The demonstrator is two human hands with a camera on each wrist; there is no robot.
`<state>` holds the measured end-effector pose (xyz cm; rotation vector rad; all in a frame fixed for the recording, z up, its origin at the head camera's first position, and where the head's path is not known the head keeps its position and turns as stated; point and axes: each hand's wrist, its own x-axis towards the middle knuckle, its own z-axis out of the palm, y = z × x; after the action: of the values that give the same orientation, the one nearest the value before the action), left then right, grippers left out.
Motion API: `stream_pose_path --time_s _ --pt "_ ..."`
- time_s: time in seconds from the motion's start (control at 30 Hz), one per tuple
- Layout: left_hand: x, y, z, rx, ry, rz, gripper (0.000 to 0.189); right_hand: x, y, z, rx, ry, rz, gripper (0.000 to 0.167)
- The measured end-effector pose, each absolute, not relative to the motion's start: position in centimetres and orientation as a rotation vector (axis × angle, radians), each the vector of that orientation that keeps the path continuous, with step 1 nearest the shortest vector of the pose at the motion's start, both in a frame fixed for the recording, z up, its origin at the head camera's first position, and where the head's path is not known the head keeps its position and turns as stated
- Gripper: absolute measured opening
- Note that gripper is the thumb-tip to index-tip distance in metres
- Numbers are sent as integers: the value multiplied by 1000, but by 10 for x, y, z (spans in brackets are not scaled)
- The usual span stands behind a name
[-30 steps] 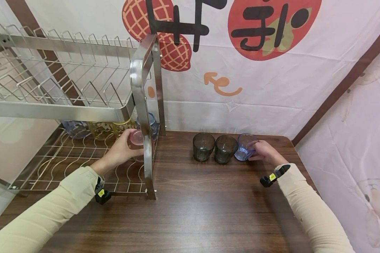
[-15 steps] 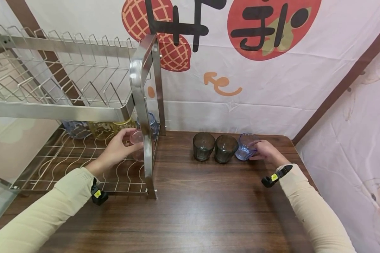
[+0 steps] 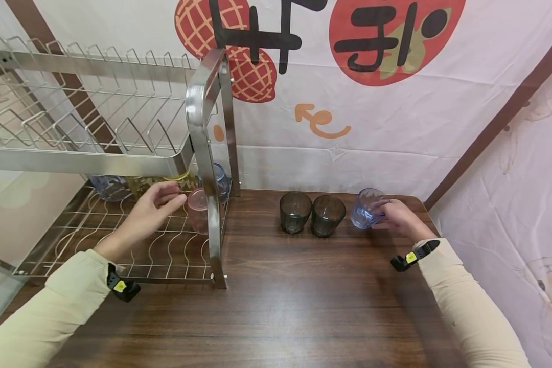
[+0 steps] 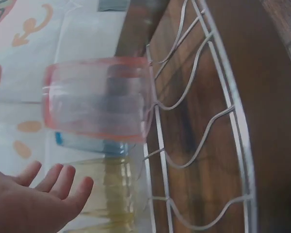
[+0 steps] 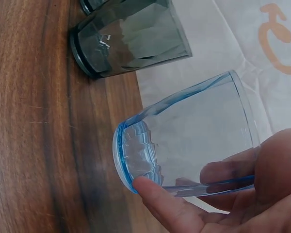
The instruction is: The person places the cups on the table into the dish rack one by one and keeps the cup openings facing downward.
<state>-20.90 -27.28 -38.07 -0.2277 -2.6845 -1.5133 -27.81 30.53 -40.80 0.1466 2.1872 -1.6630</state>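
Note:
On the lower rack tier stands a pink glass, upside down beside the metal upright. My left hand is just left of it, fingers loosely spread and holding nothing; the left wrist view has a gap between these fingers and the pink glass. At the far right of the table, my right hand grips a clear blue glass by its right side. In the right wrist view, the blue glass has one finger near its base and others around its wall.
Two dark grey glasses stand side by side on the wooden table. Behind the left hand, blue and yellow glasses fill the rack's back row. The steel rack has a wire upper tier. A printed cloth hangs behind.
My left hand has let go of the pink glass and drawn back left. My right hand has shifted the blue glass to the right, away from the dark grey glasses.

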Motion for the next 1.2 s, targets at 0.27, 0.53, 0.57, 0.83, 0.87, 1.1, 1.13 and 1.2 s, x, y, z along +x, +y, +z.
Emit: stream_pose_path --time_s 0.27,0.53,0.57,0.83,0.87,1.1,1.13,1.2 --pt "-195 -280 -364 -188 -2458 -1415 36 -273 315 -391 121 2235 -1638 47" --pt "-180 -280 -343 -106 -2327 -1553 14 -268 312 -378 123 2243 -1667 46" --pt "-179 -279 -341 -105 -2298 -1582 12 -267 312 -376 109 2251 -1656 47" --pt "-161 -273 -323 -123 -2210 -1655 18 -261 305 -359 104 2228 -1681 50" --pt "-159 -271 -320 -128 -2218 -1642 19 -260 305 -357 98 2224 -1688 50" --pt "-145 -260 -309 -281 -2133 -1814 20 -257 300 -347 45 2197 -1760 39" --pt "-144 -259 -308 -309 -2116 -1857 19 -257 299 -347 32 2204 -1758 39" --pt "-140 -256 -307 -346 -2116 -1899 18 -256 296 -347 9 2222 -1748 42"
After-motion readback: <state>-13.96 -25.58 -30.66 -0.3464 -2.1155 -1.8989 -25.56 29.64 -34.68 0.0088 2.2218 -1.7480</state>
